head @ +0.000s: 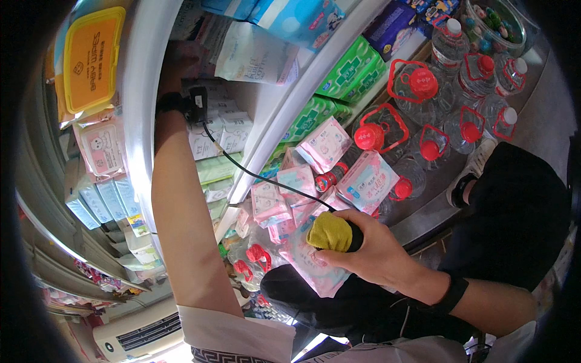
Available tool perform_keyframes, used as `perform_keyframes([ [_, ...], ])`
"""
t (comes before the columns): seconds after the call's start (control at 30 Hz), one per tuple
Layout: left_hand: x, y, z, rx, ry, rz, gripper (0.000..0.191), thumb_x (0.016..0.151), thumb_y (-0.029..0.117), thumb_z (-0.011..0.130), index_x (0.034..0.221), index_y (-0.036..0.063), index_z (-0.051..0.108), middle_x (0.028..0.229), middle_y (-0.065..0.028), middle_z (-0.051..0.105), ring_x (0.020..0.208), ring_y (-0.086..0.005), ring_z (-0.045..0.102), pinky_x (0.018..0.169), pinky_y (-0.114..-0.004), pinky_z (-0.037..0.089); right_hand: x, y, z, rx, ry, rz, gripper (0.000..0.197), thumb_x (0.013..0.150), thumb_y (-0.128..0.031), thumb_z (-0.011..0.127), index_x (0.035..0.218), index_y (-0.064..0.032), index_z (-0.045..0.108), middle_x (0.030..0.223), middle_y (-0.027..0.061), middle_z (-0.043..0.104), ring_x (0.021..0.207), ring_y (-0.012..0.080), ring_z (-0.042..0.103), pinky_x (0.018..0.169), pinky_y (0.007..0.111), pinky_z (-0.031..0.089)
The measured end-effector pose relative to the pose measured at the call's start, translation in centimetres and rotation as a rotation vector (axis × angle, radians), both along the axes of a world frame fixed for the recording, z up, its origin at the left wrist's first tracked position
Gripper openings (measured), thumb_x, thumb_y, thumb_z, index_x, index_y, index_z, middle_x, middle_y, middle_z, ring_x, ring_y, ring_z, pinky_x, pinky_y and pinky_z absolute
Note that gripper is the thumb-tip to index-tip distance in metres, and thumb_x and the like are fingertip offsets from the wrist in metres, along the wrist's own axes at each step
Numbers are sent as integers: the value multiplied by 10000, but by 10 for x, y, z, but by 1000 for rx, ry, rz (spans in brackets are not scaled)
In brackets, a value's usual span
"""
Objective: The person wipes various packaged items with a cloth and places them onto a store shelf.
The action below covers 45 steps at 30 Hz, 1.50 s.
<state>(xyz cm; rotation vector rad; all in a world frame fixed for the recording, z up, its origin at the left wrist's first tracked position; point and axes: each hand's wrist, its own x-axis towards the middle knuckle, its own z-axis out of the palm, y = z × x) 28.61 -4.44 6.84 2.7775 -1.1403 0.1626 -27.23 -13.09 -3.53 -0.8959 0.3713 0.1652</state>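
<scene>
My left hand (184,59) reaches into the shelf on the left, in deep shadow beside plastic-wrapped packs; its grip is hidden. A small black device (196,104) is strapped to that wrist, and a black cable (258,174) runs from it towards my right hand. My right hand (376,245) holds a rounded, yellow-green cloth item (330,232) with a black side, thumb below and fingers above. Right under it, a large pink-and-white soft pack (313,267) leans by my black-trousered knee (290,290). Several smaller pink packs (270,204) are heaped just beyond.
White shelf edges (290,95) cross the view. A white cotton pack (254,52) and stacked white packs (222,131) fill the left shelf. Green tissue packs (352,70) sit lower. Large clear bottles with red caps (422,84) crowd the floor at right, near my shoe (472,168).
</scene>
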Motion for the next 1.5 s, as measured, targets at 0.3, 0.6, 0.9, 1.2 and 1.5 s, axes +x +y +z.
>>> perform_keyframes([
  [0.3, -32, -6, 6, -17, -314, -129, 608, 871, 381, 706, 1379, 87, 548, 1334, -108, 601, 1226, -272, 560, 1050, -376, 430, -1, 9, -8, -33, -5, -16, 464, 767, -247, 845, 1109, 1, 654, 1001, 133, 683, 923, 205, 658, 840, 330, 508],
  [0.6, -72, -3, 19, -91, -605, -149, 658, 919, 474, 647, 1438, 98, 495, 1417, -129, 551, 1308, -299, 508, 1111, -387, 385, 1, 8, -4, -23, -37, 30, 484, 752, -233, 850, 1120, 7, 648, 1022, 115, 670, 933, 183, 647, 845, 321, 505],
  [0.9, -101, 2, 19, -145, -573, -7, 667, 961, 479, 614, 1472, 78, 464, 1468, -147, 519, 1351, -312, 482, 1141, -405, 360, 3, 12, -3, -176, -41, 13, 506, 748, -259, 841, 1137, -1, 646, 1069, 135, 678, 990, 243, 661, 879, 351, 508],
  [1.2, -109, 28, 23, -295, -547, -92, 655, 969, 520, 571, 1416, 44, 517, 1421, -180, 554, 1296, -348, 524, 1098, -397, 391, 4, 23, -6, -123, -74, 15, 529, 744, -262, 852, 1158, -6, 644, 1081, 123, 674, 1004, 236, 656, 890, 352, 507],
  [1.5, -135, 3, 20, -223, -663, 222, 539, 966, 452, 516, 1290, 37, 633, 1288, -214, 644, 1211, -409, 585, 1028, -473, 439, 3, 25, -5, -97, -50, 46, 569, 752, -264, 865, 1195, 0, 623, 1082, 110, 677, 980, 186, 662, 872, 317, 522],
])
